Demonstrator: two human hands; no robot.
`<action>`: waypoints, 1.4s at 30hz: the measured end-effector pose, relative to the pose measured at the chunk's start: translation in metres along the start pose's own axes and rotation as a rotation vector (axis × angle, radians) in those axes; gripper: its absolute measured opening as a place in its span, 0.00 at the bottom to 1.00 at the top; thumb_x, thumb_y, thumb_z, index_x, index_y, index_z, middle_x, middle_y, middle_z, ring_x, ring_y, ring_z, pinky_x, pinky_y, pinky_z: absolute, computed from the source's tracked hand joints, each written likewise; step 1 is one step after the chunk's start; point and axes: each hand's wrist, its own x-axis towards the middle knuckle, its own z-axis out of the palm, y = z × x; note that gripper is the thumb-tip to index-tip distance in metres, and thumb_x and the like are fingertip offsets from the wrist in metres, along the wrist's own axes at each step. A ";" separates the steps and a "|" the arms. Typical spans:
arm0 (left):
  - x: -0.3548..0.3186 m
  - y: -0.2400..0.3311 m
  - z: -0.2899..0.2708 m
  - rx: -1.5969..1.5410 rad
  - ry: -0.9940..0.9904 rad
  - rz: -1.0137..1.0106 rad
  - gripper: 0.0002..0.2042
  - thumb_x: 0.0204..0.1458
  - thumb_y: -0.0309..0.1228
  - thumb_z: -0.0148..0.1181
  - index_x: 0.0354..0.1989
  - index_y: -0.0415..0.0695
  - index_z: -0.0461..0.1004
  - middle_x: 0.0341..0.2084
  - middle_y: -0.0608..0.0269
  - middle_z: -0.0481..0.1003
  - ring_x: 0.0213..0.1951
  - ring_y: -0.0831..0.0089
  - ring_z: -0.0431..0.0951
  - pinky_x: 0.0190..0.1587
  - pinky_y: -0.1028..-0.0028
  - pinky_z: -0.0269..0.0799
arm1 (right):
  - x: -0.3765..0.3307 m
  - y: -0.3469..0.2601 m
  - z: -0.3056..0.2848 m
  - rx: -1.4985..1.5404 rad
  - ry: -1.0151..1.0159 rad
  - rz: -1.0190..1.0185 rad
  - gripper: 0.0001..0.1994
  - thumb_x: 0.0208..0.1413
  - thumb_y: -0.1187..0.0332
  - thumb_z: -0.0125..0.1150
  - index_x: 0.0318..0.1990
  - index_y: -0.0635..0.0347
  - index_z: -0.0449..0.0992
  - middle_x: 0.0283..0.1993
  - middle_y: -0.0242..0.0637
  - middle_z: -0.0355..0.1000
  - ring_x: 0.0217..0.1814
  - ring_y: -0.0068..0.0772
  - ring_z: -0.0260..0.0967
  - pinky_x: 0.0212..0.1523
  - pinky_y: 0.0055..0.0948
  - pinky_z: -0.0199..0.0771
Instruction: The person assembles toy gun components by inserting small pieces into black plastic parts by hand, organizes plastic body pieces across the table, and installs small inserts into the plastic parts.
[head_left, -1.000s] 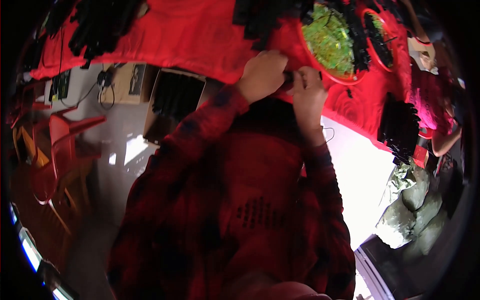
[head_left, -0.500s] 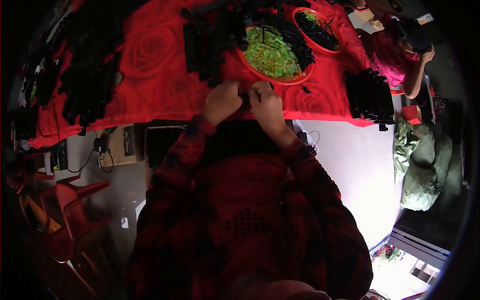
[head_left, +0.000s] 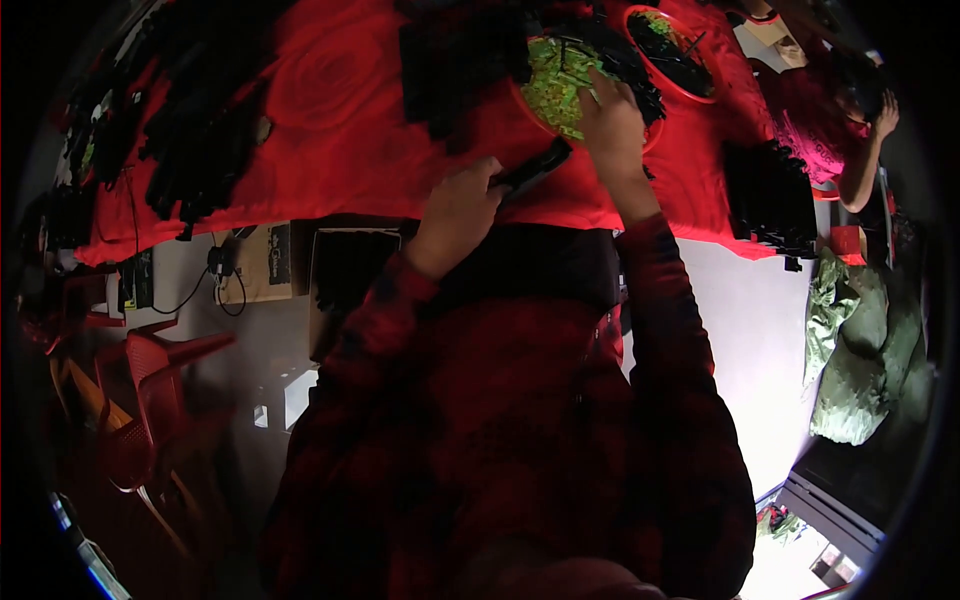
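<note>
Left hand (head_left: 458, 210) fingers clasp a black strip (head_left: 530, 168); right hand (head_left: 612, 125) fingers reach into green pieces (head_left: 556, 80)

Desk (head_left: 340, 150) is seen covered in red cloth, matt, with a faint woven rose pattern. Black strip (head_left: 535, 168) held in the left hand (head_left: 455, 215) appears to be hard plastic, slightly glossy along one edge. Red bowl (head_left: 522, 102) looks like smooth plastic; green pieces (head_left: 558, 82) inside, touched by the right hand (head_left: 612, 125), appear matt plastic. Piled black parts (head_left: 200, 150) look matt; material cannot be told. Sleeves are checked flannel-like cloth, soft and matt. Cardboard box (head_left: 262, 262) under the desk is dull brown paperboard. Red chair (head_left: 150, 370) looks like moulded plastic, lightly glossy.
</note>
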 end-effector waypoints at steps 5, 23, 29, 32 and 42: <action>-0.012 0.023 -0.012 -0.158 -0.095 0.071 0.12 0.54 0.30 0.58 0.43 0.37 0.73 0.33 0.52 0.77 0.36 0.61 0.79 0.39 0.68 0.71 | -0.047 -0.033 -0.053 0.256 -0.153 0.049 0.16 0.61 0.61 0.56 0.48 0.65 0.76 0.37 0.51 0.74 0.35 0.45 0.74 0.35 0.40 0.73; -0.049 0.009 0.007 -0.985 0.522 0.017 0.19 0.54 0.16 0.52 0.56 0.40 0.64 0.47 0.54 0.72 0.44 0.65 0.78 0.47 0.70 0.74 | -0.103 -0.063 -0.096 0.700 0.100 0.481 0.13 0.64 0.65 0.56 0.46 0.66 0.79 0.42 0.37 0.78 0.27 0.20 0.71 0.26 0.18 0.74; -0.048 0.051 0.016 -1.211 0.040 -0.104 0.19 0.63 0.33 0.53 0.58 0.35 0.62 0.50 0.49 0.74 0.48 0.61 0.78 0.52 0.67 0.73 | -0.113 -0.072 -0.088 0.739 0.098 0.500 0.14 0.66 0.65 0.53 0.48 0.67 0.78 0.44 0.38 0.78 0.27 0.20 0.70 0.27 0.18 0.73; -0.043 0.052 0.021 -1.200 0.060 0.011 0.18 0.63 0.33 0.53 0.57 0.35 0.63 0.49 0.52 0.74 0.49 0.63 0.78 0.53 0.68 0.73 | -0.115 -0.075 -0.083 0.750 0.077 0.537 0.15 0.67 0.64 0.52 0.48 0.68 0.78 0.45 0.39 0.77 0.26 0.21 0.70 0.27 0.18 0.72; -0.039 0.046 0.026 -1.209 0.118 0.142 0.16 0.59 0.22 0.57 0.53 0.38 0.63 0.47 0.59 0.75 0.49 0.75 0.75 0.52 0.74 0.71 | -0.137 -0.059 -0.063 0.791 0.010 0.389 0.15 0.70 0.61 0.44 0.45 0.67 0.69 0.50 0.46 0.72 0.28 0.25 0.71 0.30 0.19 0.72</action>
